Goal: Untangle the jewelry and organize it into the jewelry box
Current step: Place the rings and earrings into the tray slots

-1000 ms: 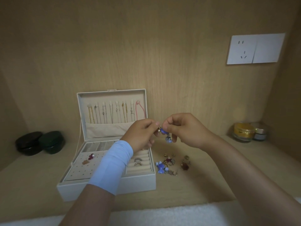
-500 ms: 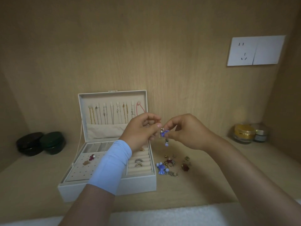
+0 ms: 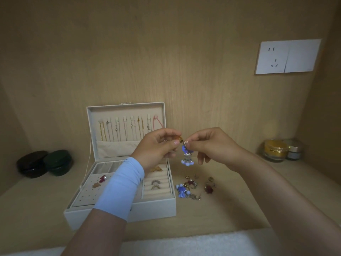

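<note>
Left hand (image 3: 156,147) pinches a small amber piece (image 3: 179,139); right hand (image 3: 215,145) pinches the top of the blue tassel earring (image 3: 186,156), raised just right of the open jewelry box (image 3: 151,209). Their linkage is indistinct. The sleeve (image 3: 121,185) hides part of the tray.

Dim, warm, even light with soft shadows; wide-angle bending at the edges, slightly soft focus throughout.

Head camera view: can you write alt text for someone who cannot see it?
A person's left hand and right hand pinch the top of a blue earring, dangling between them above a wooden shelf. Below stands an open white jewelry box with necklaces hung in its lid, and a loose jewelry pile lies just right of it.
</note>
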Tool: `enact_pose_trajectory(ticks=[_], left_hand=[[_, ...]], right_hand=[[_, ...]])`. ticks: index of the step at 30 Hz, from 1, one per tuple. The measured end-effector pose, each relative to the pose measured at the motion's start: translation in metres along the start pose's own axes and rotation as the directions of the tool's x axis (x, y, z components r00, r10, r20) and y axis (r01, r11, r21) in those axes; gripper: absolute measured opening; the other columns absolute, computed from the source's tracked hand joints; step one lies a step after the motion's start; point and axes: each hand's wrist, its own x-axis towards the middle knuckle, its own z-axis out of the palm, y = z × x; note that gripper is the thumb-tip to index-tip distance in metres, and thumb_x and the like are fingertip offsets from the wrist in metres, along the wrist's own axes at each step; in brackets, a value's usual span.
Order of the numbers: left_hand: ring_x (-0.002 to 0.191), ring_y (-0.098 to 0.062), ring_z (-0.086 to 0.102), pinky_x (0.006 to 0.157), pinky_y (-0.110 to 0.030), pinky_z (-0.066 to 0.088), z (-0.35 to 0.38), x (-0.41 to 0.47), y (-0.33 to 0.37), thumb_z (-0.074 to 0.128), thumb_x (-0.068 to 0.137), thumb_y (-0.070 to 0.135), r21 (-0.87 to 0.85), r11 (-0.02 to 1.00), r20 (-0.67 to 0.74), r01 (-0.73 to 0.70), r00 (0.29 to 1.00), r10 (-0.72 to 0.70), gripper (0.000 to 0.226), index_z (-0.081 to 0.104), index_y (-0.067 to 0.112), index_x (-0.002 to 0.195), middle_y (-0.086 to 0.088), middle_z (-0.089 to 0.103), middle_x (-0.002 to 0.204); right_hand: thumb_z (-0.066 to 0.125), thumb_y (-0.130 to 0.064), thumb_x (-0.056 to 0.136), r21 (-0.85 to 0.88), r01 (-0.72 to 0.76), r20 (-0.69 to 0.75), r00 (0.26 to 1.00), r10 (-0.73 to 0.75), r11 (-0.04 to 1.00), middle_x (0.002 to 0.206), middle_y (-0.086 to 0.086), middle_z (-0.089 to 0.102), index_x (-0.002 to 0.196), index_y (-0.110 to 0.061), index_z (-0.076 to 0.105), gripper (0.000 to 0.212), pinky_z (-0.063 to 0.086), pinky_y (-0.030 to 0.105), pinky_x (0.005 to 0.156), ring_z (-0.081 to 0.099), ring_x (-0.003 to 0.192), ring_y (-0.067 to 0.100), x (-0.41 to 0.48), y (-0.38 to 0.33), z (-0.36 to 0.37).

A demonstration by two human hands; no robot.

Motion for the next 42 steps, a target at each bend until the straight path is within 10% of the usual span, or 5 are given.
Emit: enact_pose_trajectory(ticks=[22,31,35,42], left_hand=[[0.074,-0.012,0.06,0.075,-0.026,0.054,0.006,0.003,-0.006,0.064,0.091,0.007,0.274,0.96,0.019,-0.056,0.998,0.053,0.016,0.066,0.023,0.092,-0.002,0.064,0.089],[0.096,-0.005,0.062,0.094,-0.03,0.047,0.018,0.005,-0.02,0.061,0.093,0.026,0.573,0.816,0.118,-0.07,0.993,0.002,0.012,0.069,0.034,0.098,0.013,0.069,0.099],[0.084,0.002,0.056,0.086,-0.024,0.045,0.027,0.001,-0.02,0.065,0.09,0.03,0.693,0.718,0.168,-0.074,0.984,-0.061,0.009,0.072,0.034,0.094,0.02,0.064,0.089],[0.082,-0.002,0.057,0.078,-0.017,0.042,0.044,-0.002,-0.024,0.069,0.084,0.033,0.859,0.484,0.272,-0.166,0.949,-0.157,0.014,0.075,0.034,0.096,0.017,0.07,0.094]], right_hand=[[0.059,-0.02,0.098,-0.146,-0.03,0.09,0.995,0.044,0.989,0.09,0.0,0.074,0.095,-0.012,0.071,0.015,0.049,0.027,0.053,0.068,0.063,0.016,0.003,0.006,-0.005],[0.04,-0.038,0.105,-0.274,-0.188,0.3,0.915,0.27,0.943,0.066,-0.003,0.067,0.085,-0.01,0.057,0.038,0.047,0.028,0.051,0.058,0.053,0.02,0.001,0.023,-0.011],[0.058,-0.031,0.096,-0.479,-0.226,0.29,0.872,0.396,0.848,0.093,0.002,0.075,0.099,-0.013,0.07,0.021,0.043,0.023,0.048,0.061,0.058,0.018,-0.001,0.029,-0.023],[0.081,-0.044,0.07,-0.741,-0.226,0.198,0.826,0.527,0.632,0.067,-0.011,0.07,0.078,-0.02,0.08,0.025,0.038,0.013,0.042,0.055,0.047,0.007,-0.002,0.032,-0.012]])
